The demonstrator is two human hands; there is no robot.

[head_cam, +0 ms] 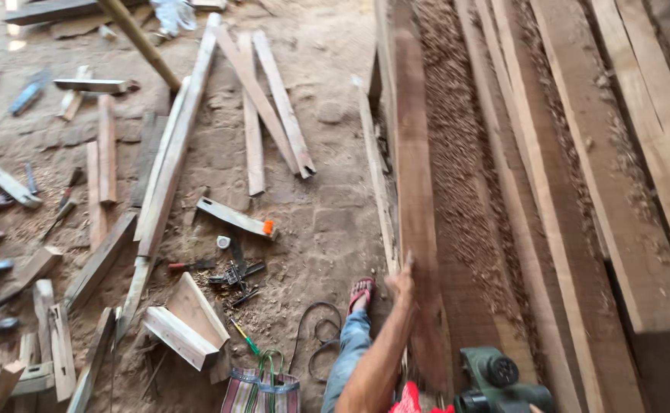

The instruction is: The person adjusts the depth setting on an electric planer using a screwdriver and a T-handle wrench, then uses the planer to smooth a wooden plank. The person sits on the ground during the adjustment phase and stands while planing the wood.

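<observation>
Where the hand meets it at lower centre of the frame, the plank stands on edge, a long reddish-brown board running from the top of the frame down to the bottom, its broad face rough and darker toward the lower end. One arm reaches up from the bottom edge, and its fingers press flat against the plank's left face, thumb side up; whether they curl around the edge cannot be told. Which hand it is cannot be told either, and no second hand shows.

Just right of the plank lies a strip of wood shavings, and beyond it more boards lie side by side, filling the right half. A green power planer sits at the bottom, right of the arm. Below the hand, a foot in a red sandal rests on the dirt floor, near a black cable. Offcuts and loose slats lie scattered across the left half, with small hand tools among them and a striped bag at the bottom edge.
</observation>
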